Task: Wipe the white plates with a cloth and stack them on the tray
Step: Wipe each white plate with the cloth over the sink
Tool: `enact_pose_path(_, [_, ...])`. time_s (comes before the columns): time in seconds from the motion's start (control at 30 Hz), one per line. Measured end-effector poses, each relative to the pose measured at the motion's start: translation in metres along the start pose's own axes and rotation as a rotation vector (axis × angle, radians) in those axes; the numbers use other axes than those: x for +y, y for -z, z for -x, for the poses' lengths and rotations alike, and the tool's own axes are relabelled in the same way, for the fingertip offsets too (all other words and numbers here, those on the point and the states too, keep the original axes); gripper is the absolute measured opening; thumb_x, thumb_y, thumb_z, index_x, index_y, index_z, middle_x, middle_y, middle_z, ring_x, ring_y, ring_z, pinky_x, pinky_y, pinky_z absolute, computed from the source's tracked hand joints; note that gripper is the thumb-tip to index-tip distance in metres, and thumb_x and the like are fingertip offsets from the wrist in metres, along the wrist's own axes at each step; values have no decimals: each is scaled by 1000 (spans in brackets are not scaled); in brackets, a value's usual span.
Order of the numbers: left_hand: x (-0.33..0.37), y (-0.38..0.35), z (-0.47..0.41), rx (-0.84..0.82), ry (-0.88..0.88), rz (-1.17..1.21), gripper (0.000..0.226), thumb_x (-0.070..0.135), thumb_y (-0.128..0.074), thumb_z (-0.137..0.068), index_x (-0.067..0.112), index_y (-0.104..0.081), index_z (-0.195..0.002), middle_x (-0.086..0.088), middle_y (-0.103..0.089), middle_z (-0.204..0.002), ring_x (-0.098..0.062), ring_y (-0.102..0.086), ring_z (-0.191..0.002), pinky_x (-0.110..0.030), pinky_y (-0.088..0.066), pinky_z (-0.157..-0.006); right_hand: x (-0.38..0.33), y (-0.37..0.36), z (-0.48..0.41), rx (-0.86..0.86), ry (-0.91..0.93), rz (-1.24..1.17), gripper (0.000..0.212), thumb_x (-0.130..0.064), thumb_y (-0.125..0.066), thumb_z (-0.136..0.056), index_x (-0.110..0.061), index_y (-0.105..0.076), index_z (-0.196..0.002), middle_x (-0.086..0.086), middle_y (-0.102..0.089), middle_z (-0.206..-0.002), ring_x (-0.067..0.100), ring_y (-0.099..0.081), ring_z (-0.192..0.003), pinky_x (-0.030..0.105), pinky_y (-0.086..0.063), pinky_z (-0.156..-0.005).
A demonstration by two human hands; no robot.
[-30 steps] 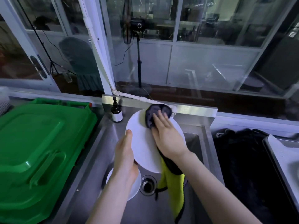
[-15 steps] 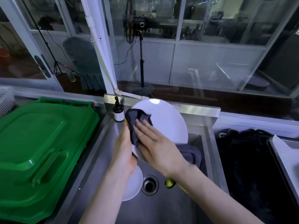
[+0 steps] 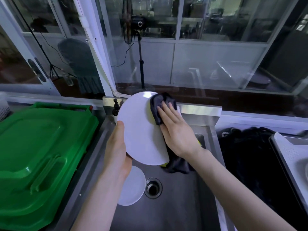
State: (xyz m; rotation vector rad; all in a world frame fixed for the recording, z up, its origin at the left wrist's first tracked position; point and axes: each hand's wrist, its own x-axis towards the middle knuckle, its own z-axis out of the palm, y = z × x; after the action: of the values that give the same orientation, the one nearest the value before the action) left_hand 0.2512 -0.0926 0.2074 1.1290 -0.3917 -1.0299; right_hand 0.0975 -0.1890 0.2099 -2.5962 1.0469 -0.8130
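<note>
head view: plate [image 3: 141, 129] is held tilted over the sink's [image 3: 175, 212] back edge. it looks stiff, glossy, probably slippery and breakable, so the rim is the safest hold. left hand [image 3: 116, 150] grips its lower left rim, thumb on the face. right hand [image 3: 176, 130], fingers straight, presses the soft cloth [image 3: 158, 105] against the plate's upper right. second plate [image 3: 131, 189] lies beside the drain [image 3: 153, 188].

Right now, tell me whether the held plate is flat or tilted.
Tilted: left hand holds white plate steeply angled above the sink.
</note>
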Motion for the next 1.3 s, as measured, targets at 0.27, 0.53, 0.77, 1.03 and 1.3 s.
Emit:
enact_pose_path(0.27, [-7,-2,6,35,166,8,51,59,-49,-98,17,-77,-106,1,-75,-119,-13,-72,-105,-37,-53,-88,-49,-24,42,-87,279,-53,50,-26,-43,-103,-2,-40,-147,11,-31,-157,26,-20,-150,37,-19,-122])
enact_pose_path(0.53, [-1,-4,8,91,76,-88,30,57,-56,-95,35,-73,-106,13,-78,-103,-17,-74,-99,-42,-60,-83,-2,-20,58,-2,-74,33,50,-23,-45,-103,1,-38,-146,13,-30,-156,29,-22,-148,44,-27,-118])
enact_pose_path(0.77, [0,-14,16,-11,130,-132,41,59,-42,-101,33,-71,-116,12,-77,-111,-13,-72,-107,-48,-53,-101,-15,-6,-2,-29,107,-32,52,-17,-45,-103,1,-32,-149,14,-18,-161,28,-8,-151,40,-11,-123])
enact_pose_path(1.03, [-5,3,-1,5,300,79,73,73,-60,-81,11,-70,-120,-10,-76,-112,-26,-75,-98,-39,-61,-72,-28,-29,59,-118,372,35,44,-25,-43,-104,-10,-45,-146,4,-35,-157,23,-25,-148,40,-30,-117])
enact_pose_path(1.3, [-10,5,3,13,140,-99,45,65,-48,-98,36,-69,-125,7,-74,-121,-23,-70,-113,-54,-50,-102,20,-7,44,12,-23,194,49,-27,-43,-103,-4,-42,-146,9,-37,-155,25,-24,-148,40,-23,-121])
